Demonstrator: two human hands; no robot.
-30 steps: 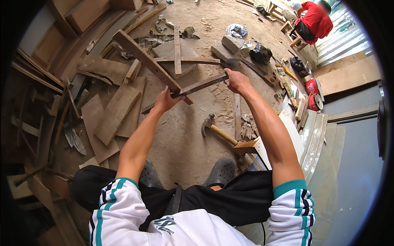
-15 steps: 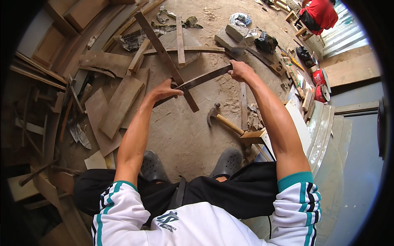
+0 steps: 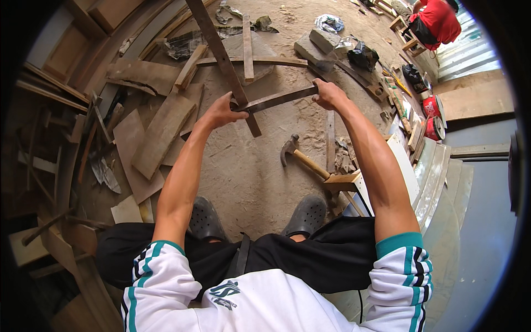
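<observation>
Two dark brown wooden strips form a cross, held up in front of me above the ground. The longer wooden strip (image 3: 218,50) slants from the top edge of the view down to a free end near the middle. The shorter crosspiece (image 3: 282,99) runs to the right from the joint. Around the joint, my left hand (image 3: 222,112) is closed, its thumb pointing right along the wood. At the crosspiece's right end, my right hand (image 3: 330,95) is closed with fingers wrapped over it. A claw hammer (image 3: 305,162) rests below, its handle end against a small wooden box (image 3: 341,182).
Scrap boards (image 3: 166,130) lie piled on the left. Beyond the cross, a flat stone block (image 3: 235,47) has a pale strip (image 3: 247,55) and a curved strip (image 3: 276,61) over it. Red cans (image 3: 434,127) line the right side. A person in red (image 3: 437,25) sits far right.
The wooden cross has shifted up and away from me, its lower end rising and its far end leaving the top of the view. Both hands keep their hold.
</observation>
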